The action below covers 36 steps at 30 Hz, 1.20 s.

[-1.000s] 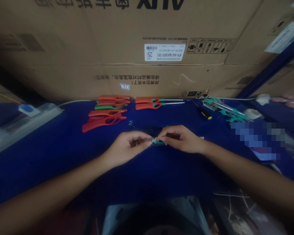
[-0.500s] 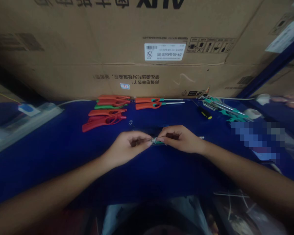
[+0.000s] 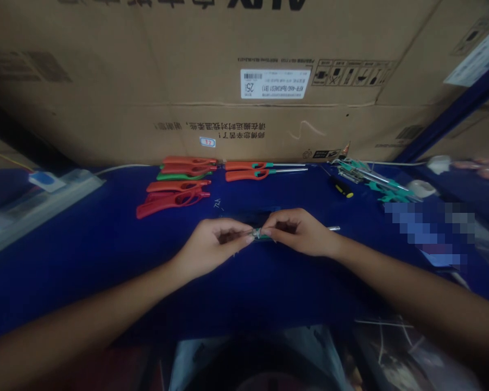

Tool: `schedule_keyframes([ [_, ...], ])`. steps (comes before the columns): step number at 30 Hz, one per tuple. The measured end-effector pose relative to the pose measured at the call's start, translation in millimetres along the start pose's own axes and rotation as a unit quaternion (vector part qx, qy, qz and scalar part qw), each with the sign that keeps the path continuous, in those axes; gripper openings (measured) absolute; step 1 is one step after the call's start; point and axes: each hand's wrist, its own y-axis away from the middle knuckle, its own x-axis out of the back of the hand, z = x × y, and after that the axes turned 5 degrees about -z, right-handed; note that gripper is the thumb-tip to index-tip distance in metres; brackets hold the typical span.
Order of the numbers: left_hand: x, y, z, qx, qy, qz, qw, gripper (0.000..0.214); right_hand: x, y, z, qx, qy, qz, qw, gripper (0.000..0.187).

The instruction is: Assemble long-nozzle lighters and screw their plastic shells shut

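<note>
Over the blue work surface, my left hand and my right hand meet fingertip to fingertip. Both pinch a small whitish and metallic lighter part between thumb and fingers; its exact form is too small to make out. A bit of green shows just under the right fingertips. Past my right wrist a short end of metal tube sticks out, its other end hidden by the hand. Two assembled orange lighters with green triggers and metal tubes lie beyond my hands.
Several red, orange and green lighter handle shells lie at the back left. A black and yellow screwdriver sits right of centre, beside a pile of green trigger and metal tube parts. A large cardboard box stands behind.
My hands stay in nearly the same place, both still pinching the small part. The view has shifted very slightly.
</note>
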Motion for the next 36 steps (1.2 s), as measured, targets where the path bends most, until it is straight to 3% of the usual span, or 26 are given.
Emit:
schedule_keyframes([
  [22, -5.4, -0.2, -3.9, -0.041, 0.004, 0.017, 0.999, 0.021, -1.0, -0.9, 2.1, 0.009, 0.010, -0.009, 1.000, 0.020],
  [30, -2.9, -1.8, -9.3, -0.026, -0.014, 0.017, 0.999, 0.025, 3.8, -2.2, 0.3, -0.057, -0.090, 0.009, 0.994, 0.034],
  [36, -0.8, -1.8, -13.5, -0.046, -0.071, -0.005, 0.996, 0.020, 4.5, -3.1, 1.0, -0.054, -0.100, 0.021, 0.993, 0.034],
])
